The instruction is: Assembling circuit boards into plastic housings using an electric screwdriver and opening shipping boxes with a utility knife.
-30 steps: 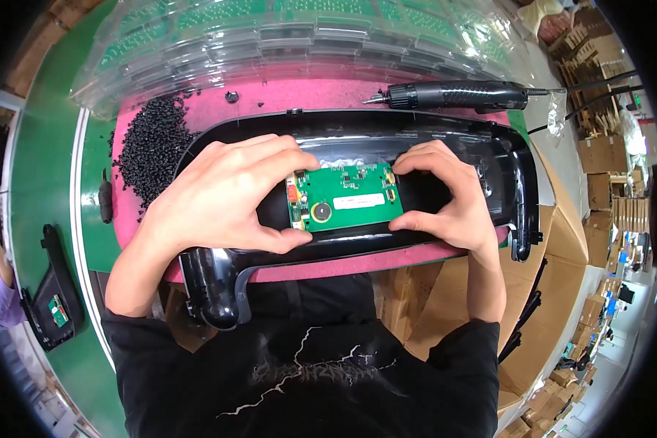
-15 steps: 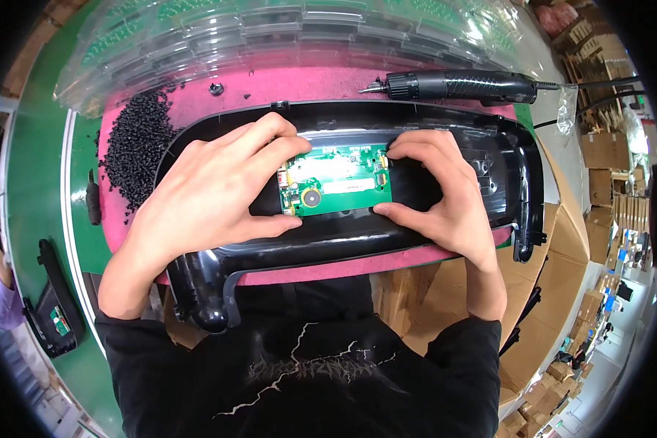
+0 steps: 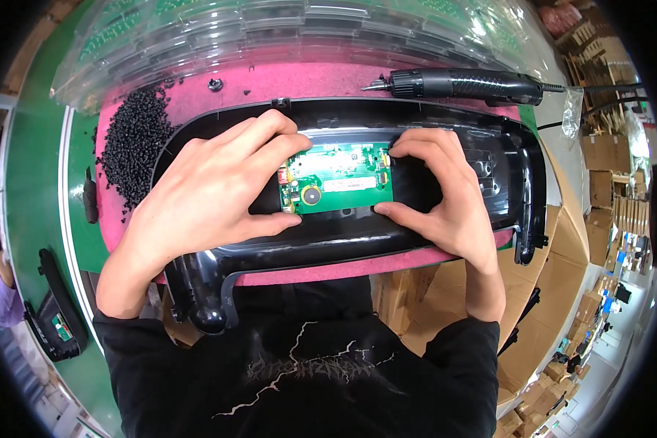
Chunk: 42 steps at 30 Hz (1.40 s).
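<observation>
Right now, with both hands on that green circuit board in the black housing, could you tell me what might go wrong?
The left hand and right hand pinch the green circuit board by its ends, so uneven pressure might flex it or seat it crooked in the black housing. Fingers lie close to its components, which could be smudged or knocked. The pile of small black screws on the pink mat could be scattered if the housing shifts.

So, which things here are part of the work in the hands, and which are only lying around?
In the work:
- green circuit board, pinched at both ends by left hand and right hand
- black plastic housing under the board

Lying about:
- electric screwdriver
- pile of black screws
- clear trays
- pink mat
</observation>
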Motion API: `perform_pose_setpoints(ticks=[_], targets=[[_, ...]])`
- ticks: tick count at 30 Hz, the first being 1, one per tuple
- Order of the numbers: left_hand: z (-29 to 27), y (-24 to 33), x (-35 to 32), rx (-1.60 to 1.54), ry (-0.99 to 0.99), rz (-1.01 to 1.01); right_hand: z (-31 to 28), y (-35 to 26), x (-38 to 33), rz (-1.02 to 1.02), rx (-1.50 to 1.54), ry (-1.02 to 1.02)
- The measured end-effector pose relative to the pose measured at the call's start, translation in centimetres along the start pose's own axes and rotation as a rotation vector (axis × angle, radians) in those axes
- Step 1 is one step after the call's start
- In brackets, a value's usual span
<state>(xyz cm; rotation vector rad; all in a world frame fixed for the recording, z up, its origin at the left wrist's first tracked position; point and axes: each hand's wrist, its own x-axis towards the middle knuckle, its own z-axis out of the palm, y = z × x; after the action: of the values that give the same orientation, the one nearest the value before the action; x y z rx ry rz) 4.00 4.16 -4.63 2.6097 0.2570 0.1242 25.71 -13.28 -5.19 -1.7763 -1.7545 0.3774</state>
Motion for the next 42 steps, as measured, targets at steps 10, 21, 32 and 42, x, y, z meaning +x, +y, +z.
perform_pose_setpoints(ticks=[10,21,32,42], targets=[[-0.1,-0.7,-0.1,0.009,0.007,0.033,0.3,0.0,0.4,0.021,-0.009,-0.031],[0.1,-1.0,-0.5,0.017,0.015,0.088,-8.9,5.0,-0.8,0.469,-0.427,0.441],[1.6,-0.6,-0.7,0.023,0.119,0.118,-5.3,2.8,4.3,0.096,0.381,0.979],[1.8,-0.8,-0.5,-0.063,0.105,0.033,-0.8,-0.7,9.2,-0.121,1.054,0.451]])
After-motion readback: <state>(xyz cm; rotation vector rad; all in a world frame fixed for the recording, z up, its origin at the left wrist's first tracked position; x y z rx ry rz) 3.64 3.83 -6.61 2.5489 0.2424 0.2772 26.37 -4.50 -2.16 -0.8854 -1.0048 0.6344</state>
